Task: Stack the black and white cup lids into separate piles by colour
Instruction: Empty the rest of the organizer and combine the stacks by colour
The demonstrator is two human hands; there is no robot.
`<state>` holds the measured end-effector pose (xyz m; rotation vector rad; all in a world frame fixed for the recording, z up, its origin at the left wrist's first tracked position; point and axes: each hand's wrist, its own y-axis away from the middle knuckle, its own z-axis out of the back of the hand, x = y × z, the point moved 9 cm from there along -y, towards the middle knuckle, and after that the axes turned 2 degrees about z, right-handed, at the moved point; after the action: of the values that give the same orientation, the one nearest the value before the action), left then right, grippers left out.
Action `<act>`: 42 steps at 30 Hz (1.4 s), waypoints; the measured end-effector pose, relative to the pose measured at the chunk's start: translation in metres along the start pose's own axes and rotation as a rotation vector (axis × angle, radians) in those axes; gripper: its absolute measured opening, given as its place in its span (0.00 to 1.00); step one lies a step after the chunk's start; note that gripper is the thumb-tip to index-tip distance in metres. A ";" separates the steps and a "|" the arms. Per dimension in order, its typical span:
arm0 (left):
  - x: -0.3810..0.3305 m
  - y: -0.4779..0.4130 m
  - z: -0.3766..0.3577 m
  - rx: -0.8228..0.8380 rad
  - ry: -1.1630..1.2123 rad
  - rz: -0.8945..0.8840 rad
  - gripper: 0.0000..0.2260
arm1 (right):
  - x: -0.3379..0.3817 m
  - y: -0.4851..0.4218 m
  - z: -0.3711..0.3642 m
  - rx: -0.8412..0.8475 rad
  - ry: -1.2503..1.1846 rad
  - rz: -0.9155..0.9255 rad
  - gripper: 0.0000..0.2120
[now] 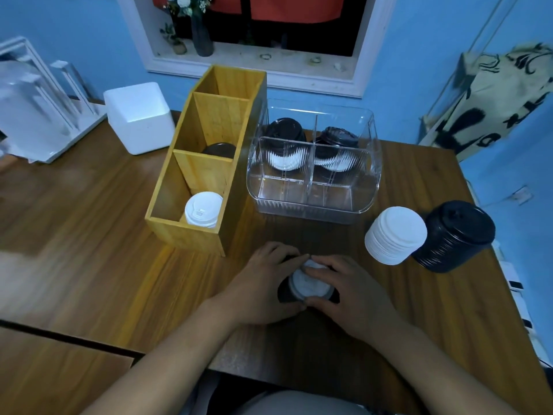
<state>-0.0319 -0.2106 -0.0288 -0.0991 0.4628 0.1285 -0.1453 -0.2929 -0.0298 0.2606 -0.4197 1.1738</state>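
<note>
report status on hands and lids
Left hand and right hand grip round white plastic lid atop black lids. Sorted white lid stack and black lid stack stand right. Nothing between.

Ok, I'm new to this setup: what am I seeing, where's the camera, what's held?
There is no machine: these are a person's bare hands, filmed by one head-worn camera looking down at a wooden table. The left hand and right hand curl their fingers round a small mixed lid pile, white over black. To the right stand a white lid stack and a black lid stack. Behind are a wooden organiser and a clear organiser, both holding more lids.
</note>
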 end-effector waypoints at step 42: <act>0.071 -0.259 0.175 0.143 -0.526 0.355 0.27 | -0.065 -0.241 0.181 -0.127 0.355 -0.276 0.27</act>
<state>0.1451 -0.4374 0.1119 0.1573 -0.0410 0.4565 0.0249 -0.5107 0.1078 -0.0035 -0.1385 0.8946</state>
